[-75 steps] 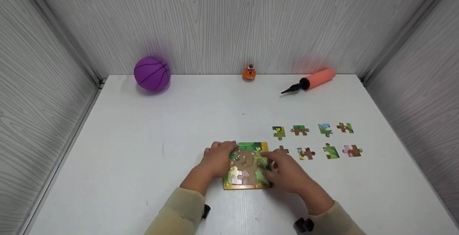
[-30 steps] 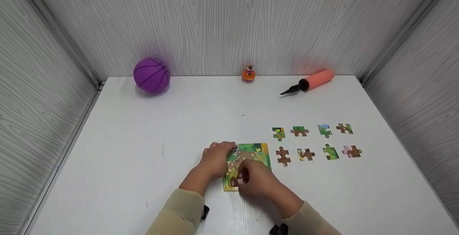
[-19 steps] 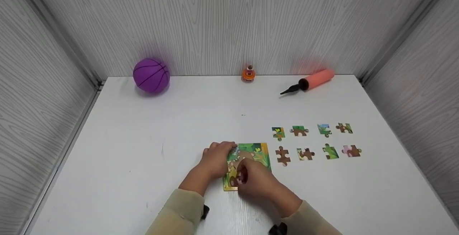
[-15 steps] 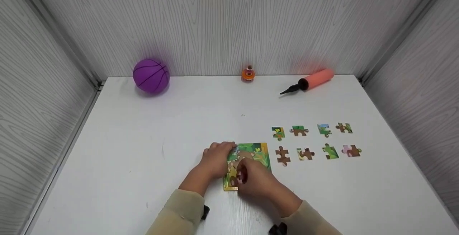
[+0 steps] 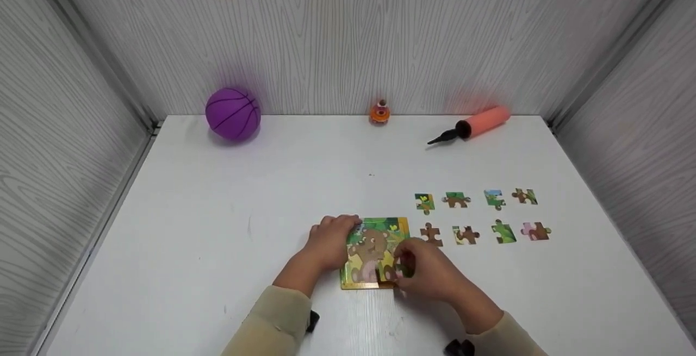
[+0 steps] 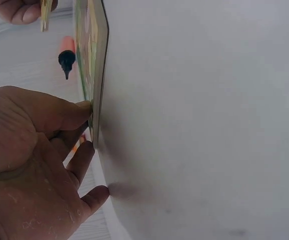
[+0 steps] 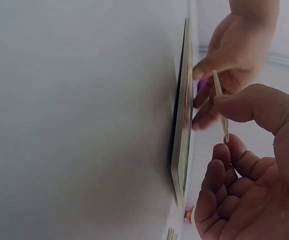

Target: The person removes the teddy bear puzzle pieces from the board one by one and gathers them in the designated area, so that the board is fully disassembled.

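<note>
A square puzzle board (image 5: 359,286) with a bear picture and a yellow-green border lies on the white table near the front. Along its left side is my left hand (image 5: 329,243); in the left wrist view the thumb (image 6: 77,116) presses the face near the edge, the other fingers spread past it. My right hand (image 5: 429,269) pinches a puzzle piece (image 5: 388,273) between thumb and fingers over the board's lower right part. Seen edge-on in the right wrist view, that puzzle piece (image 7: 217,85) is held clear of the board. The fingers partly cover it in the head view.
Several loose puzzle pieces (image 5: 504,232) lie in two rows right of the board. Along the back wall stand a purple ball (image 5: 233,114), a small orange toy (image 5: 379,112) and a coral hand pump (image 5: 486,121) with a black nozzle. Grey wood-grain panels enclose three sides.
My right hand has moved right, from the board's lower middle to its lower right, with a puzzle piece pinched in it. The pink belly and left paw now show. My left hand stays put.
</note>
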The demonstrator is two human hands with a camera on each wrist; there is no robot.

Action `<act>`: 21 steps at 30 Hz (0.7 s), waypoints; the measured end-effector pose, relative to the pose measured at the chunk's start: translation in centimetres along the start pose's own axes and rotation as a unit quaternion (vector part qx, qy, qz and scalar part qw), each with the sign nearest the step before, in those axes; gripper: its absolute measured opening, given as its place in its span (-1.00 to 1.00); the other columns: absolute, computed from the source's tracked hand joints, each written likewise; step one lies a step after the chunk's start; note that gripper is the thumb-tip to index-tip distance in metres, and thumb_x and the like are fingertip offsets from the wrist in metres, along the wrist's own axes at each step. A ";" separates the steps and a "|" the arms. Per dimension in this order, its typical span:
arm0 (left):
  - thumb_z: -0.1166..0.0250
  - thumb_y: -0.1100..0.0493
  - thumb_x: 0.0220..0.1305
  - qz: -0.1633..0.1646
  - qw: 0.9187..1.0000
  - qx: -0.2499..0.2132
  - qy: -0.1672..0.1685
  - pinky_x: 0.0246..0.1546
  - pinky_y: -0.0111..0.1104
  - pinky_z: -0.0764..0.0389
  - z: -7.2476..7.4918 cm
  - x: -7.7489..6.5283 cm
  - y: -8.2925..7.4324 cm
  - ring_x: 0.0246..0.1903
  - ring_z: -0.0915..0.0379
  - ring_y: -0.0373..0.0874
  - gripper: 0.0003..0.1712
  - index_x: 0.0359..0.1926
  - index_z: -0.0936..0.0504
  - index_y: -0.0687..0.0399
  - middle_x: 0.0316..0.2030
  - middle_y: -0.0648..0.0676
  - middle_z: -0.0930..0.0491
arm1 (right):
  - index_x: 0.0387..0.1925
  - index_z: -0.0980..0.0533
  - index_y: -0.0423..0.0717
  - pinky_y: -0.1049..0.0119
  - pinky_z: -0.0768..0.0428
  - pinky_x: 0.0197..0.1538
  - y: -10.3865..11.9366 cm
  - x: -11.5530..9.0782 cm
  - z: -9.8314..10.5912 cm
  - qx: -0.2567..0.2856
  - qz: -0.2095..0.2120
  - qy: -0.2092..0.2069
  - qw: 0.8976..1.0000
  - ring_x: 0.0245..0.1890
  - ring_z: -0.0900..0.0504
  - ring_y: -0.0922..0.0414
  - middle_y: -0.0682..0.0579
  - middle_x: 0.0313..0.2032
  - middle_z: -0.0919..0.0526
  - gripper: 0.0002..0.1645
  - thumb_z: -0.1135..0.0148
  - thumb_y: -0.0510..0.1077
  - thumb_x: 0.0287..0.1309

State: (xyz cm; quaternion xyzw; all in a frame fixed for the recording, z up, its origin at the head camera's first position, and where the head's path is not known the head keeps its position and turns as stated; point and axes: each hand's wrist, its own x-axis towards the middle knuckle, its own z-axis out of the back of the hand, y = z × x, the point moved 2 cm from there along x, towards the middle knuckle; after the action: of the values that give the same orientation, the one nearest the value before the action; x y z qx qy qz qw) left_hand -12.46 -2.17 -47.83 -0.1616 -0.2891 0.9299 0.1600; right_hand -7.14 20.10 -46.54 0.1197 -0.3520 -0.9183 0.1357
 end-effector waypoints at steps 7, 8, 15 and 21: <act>-0.42 0.37 0.24 0.004 1.000 -0.010 -0.001 0.48 0.05 -0.17 -0.2 -0.1 0.0 0.47 -0.19 0.10 -0.15 0.54 -0.42 -0.02 0.49 0.04 -0.40 | -0.15 -0.60 -0.02 0.21 -0.54 -0.23 -0.8 -1.1 1.9 -0.012 -0.024 -0.016 1.000 -0.24 -0.51 0.11 0.13 -0.23 -0.58 -0.53 -0.64 -0.32 -0.11; -0.42 0.38 0.24 0.004 1.000 -0.011 -0.001 0.48 0.05 -0.17 -0.3 -0.1 0.0 0.46 -0.20 0.09 -0.15 0.54 -0.42 -0.02 0.49 0.04 -0.41 | -0.15 -0.61 -0.01 0.21 -0.54 -0.23 -0.9 -1.2 2.1 -0.010 -0.027 -0.017 0.999 -0.24 -0.51 0.11 0.13 -0.23 -0.59 -0.53 -0.63 -0.33 -0.11; -0.42 0.37 0.24 0.003 1.000 -0.013 -0.005 0.47 0.04 -0.18 -0.4 -0.2 0.1 0.45 -0.21 0.08 -0.16 0.53 -0.43 -0.03 0.48 0.03 -0.42 | -0.16 -0.59 -0.01 0.21 -0.54 -0.22 -1.8 -2.0 3.4 -0.010 -0.034 -0.026 0.999 -0.22 -0.52 0.06 0.06 -0.21 -0.59 -0.56 -0.63 -0.31 -0.05; -0.44 0.31 0.26 0.002 1.000 -0.016 -0.003 0.48 0.05 -0.17 -0.2 0.0 0.1 0.46 -0.20 0.09 -0.18 0.53 -0.42 -0.01 0.48 0.05 -0.42 | -0.06 -0.62 -0.07 0.14 -0.56 -0.14 -3.3 -2.9 4.8 -0.006 -0.069 -0.028 0.997 -0.15 -0.52 0.04 0.05 -0.14 -0.60 -0.50 -0.63 -0.34 -0.06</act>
State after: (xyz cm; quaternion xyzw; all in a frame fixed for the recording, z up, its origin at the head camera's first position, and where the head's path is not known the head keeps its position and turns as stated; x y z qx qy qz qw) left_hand -12.41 -2.19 -48.05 -0.1615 -0.3043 0.9260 0.1546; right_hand -6.50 26.34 -44.93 0.1171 -0.3413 -0.9305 0.0629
